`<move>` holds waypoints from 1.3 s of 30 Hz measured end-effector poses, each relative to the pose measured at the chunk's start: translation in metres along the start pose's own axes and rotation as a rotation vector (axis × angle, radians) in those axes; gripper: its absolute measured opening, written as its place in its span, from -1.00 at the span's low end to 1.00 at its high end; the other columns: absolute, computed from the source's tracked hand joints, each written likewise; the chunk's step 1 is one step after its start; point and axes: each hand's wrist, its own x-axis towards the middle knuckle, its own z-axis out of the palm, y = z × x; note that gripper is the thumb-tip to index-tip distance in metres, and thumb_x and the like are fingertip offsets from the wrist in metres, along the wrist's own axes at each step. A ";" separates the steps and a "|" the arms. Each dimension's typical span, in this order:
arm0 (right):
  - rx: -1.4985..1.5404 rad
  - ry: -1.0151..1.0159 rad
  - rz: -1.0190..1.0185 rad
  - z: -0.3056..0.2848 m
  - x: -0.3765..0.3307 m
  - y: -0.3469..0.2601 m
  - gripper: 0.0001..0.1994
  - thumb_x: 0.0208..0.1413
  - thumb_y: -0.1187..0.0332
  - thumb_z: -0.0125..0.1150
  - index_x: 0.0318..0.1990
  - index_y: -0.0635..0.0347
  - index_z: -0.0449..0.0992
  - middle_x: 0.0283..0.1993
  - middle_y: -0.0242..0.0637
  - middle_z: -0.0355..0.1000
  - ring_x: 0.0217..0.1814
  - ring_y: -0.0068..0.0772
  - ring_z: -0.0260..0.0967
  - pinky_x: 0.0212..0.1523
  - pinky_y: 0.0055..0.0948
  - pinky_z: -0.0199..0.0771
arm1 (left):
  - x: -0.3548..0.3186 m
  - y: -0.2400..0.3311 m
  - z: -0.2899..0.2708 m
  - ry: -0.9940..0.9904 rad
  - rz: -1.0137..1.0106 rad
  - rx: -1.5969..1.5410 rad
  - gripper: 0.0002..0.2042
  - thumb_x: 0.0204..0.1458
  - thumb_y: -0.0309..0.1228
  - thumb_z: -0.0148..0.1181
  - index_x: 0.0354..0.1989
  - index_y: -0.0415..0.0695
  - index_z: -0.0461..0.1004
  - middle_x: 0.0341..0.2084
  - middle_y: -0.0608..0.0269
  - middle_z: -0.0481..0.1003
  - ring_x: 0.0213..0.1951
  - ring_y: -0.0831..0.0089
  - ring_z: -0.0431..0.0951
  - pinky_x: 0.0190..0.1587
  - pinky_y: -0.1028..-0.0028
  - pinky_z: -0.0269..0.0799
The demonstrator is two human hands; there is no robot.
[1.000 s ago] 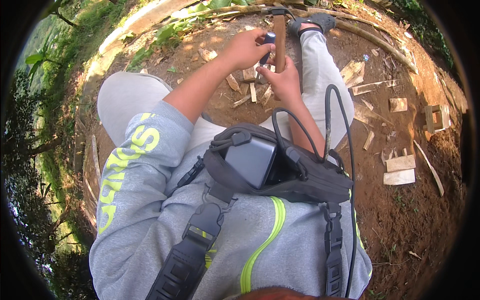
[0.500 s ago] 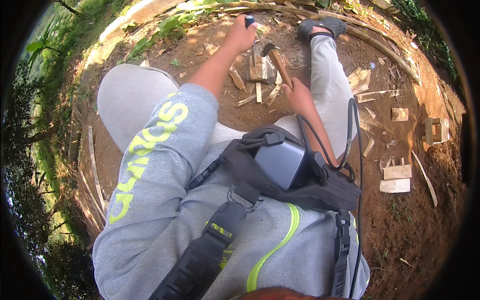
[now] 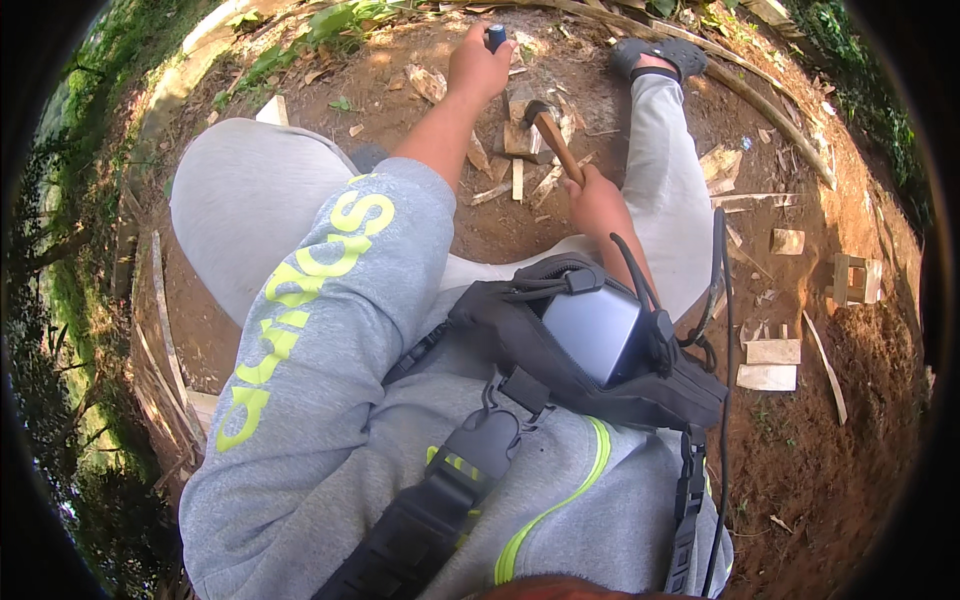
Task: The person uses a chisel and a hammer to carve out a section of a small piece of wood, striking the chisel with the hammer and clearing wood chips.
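My left hand [image 3: 478,68] is closed around the blue handle of a chisel-like tool [image 3: 496,38], held upright beyond a wooden block [image 3: 522,140] on the ground. The tool's lower end is hard to make out. Wrapped round the wooden grip of a hammer [image 3: 558,142] is my right hand [image 3: 600,205]. The hammer's dark head lies over the top of the block; whether they touch I cannot tell. A short pale wood strip [image 3: 517,182] lies against the near side of the block.
Wood chips [image 3: 478,155] litter the soil around the block. To the right lie pale boards [image 3: 768,377], a small block [image 3: 788,241] and a wooden frame piece [image 3: 856,279]. A long pole [image 3: 775,115] runs past my shoe [image 3: 660,58]. An open dark pouch [image 3: 520,315] hangs at my waist.
The hammer's head has come down lower over the block, with my right hand shifted slightly along with it. My left hand still grips the blue handle. My view has shifted a little.
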 end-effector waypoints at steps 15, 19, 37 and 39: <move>-0.120 0.043 0.025 -0.006 0.005 -0.006 -0.67 0.38 0.14 0.16 0.09 0.19 0.48 -0.08 0.18 0.61 0.04 0.30 0.55 0.05 0.14 0.50 | 0.009 -0.003 -0.005 0.021 -0.102 -0.065 -0.41 0.27 -0.10 0.29 0.37 -0.16 0.33 0.06 -0.12 0.61 0.03 0.06 0.68 0.10 0.15 0.57; -0.166 0.022 0.007 -0.012 -0.004 -0.005 -0.67 0.38 0.15 0.15 0.09 0.21 0.48 -0.08 0.17 0.61 0.05 0.28 0.55 0.06 0.12 0.50 | 0.012 -0.004 -0.005 -0.037 -0.124 -0.062 -0.37 0.29 -0.09 0.25 0.42 -0.17 0.27 0.10 -0.17 0.58 0.05 0.03 0.67 0.13 0.14 0.56; -0.349 -0.179 -0.002 -0.011 -0.033 -0.029 -0.76 0.36 0.34 0.09 0.07 0.21 0.51 -0.03 0.06 0.62 0.09 0.18 0.57 0.07 0.07 0.54 | 0.026 -0.037 -0.009 0.003 -0.251 -0.046 -0.50 0.30 -0.04 0.20 0.14 -0.26 0.42 -0.01 -0.13 0.61 0.00 -0.03 0.67 0.07 0.08 0.56; -0.336 -0.161 0.012 -0.020 -0.039 -0.028 -0.75 0.35 0.35 0.08 0.09 0.22 0.52 -0.04 0.07 0.62 0.07 0.19 0.58 0.04 0.08 0.56 | 0.022 -0.029 -0.009 -0.031 -0.247 -0.031 -0.51 0.28 -0.05 0.21 0.11 -0.27 0.45 -0.03 -0.14 0.62 -0.01 -0.02 0.68 0.07 0.09 0.56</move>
